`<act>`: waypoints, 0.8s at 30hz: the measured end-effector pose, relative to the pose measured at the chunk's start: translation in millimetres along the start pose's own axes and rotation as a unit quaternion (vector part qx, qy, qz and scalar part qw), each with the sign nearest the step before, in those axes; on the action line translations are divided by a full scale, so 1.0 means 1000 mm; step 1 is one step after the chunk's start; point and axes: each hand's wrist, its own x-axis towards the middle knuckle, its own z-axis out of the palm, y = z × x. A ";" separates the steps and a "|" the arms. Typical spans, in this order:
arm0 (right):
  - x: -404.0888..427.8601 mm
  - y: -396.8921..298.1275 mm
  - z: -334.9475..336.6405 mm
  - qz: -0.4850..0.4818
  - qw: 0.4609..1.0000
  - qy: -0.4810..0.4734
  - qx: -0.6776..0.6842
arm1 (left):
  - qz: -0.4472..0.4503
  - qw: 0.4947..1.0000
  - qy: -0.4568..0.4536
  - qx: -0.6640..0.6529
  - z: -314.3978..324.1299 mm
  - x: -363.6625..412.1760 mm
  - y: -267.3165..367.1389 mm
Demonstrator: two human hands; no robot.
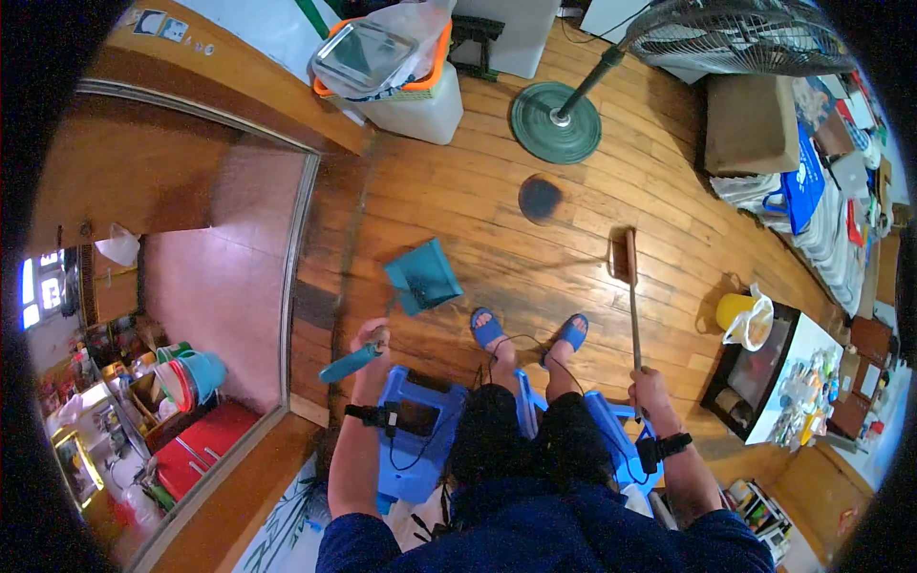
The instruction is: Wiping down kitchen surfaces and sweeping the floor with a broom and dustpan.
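Observation:
My left hand (pixel 372 336) is closed around the handle of a teal dustpan (pixel 424 276), whose pan is in front of it at the left of my feet. Some dark bits appear inside the pan. With my right hand (pixel 650 392) I grip the long thin stick of a broom (pixel 635 322). Its narrow brownish head (pixel 630 256) points away from me, with a dark patch beside it that could be bristles or shadow. Both my feet, in blue slippers (pixel 488 328), rest on the wooden floor (pixel 466 197) between the two tools.
Blue plastic stools (pixel 412 458) stand close by my legs. Ahead is a fan's round green base (pixel 556 123), with a dark round stain (pixel 540 198) nearer me. A yellow bin (pixel 731 313) stands right beside a low cabinet (pixel 788 379). A metal door track (pixel 301 215) runs along the left.

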 end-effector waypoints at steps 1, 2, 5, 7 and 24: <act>0.001 0.004 0.005 0.005 1.000 -0.017 0.010 | 0.002 1.000 0.005 0.003 0.000 0.000 -0.006; 0.000 0.010 0.015 -0.014 0.995 -0.039 -0.091 | 0.017 1.000 0.014 -0.002 0.001 0.000 -0.012; -0.041 0.016 0.061 -0.043 0.977 -0.137 -0.156 | 0.073 0.997 0.024 0.023 -0.001 -0.003 -0.020; -0.080 -0.010 0.084 0.016 0.977 -0.169 -0.130 | 0.121 0.991 0.028 0.044 0.006 0.001 -0.017; -0.134 -0.156 0.091 -0.040 0.913 -0.303 -0.269 | -0.077 0.971 0.182 -0.136 -0.014 -0.040 -0.037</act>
